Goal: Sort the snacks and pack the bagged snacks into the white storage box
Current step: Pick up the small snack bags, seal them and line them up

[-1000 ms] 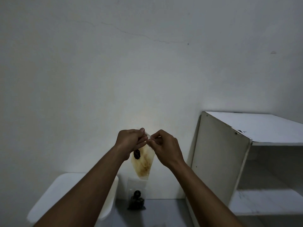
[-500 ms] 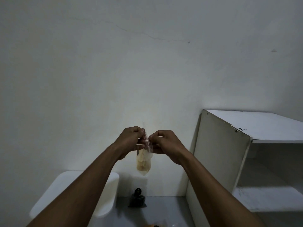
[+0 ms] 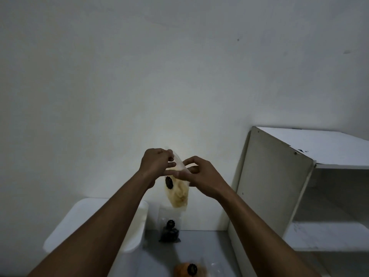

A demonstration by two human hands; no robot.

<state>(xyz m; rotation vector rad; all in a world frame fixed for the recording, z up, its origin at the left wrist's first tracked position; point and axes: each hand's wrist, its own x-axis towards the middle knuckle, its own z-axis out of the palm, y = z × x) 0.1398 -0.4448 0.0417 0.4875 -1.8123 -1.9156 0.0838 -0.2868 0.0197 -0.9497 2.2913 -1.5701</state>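
Observation:
I hold a small clear snack bag (image 3: 178, 193) up in front of the wall; it contains pale yellow pieces and one dark round piece. My left hand (image 3: 156, 166) pinches the bag's top edge from the left. My right hand (image 3: 199, 174) pinches the same edge from the right. The white storage box (image 3: 83, 222), its lid on, stands at the lower left, partly behind my left forearm. A second clear bag (image 3: 169, 228) with dark snacks leans upright against the wall beside the box.
A white open shelf unit (image 3: 279, 180) stands at the right, its side panel close to my right arm. An orange snack with a dark round piece (image 3: 188, 269) lies on the grey surface (image 3: 199, 248) at the bottom edge, beside clear plastic.
The bag has turned from edge-on to broad side facing me, and the dark piece shows again. My hands have shifted a little along its top edge. The orange snack has come into view.

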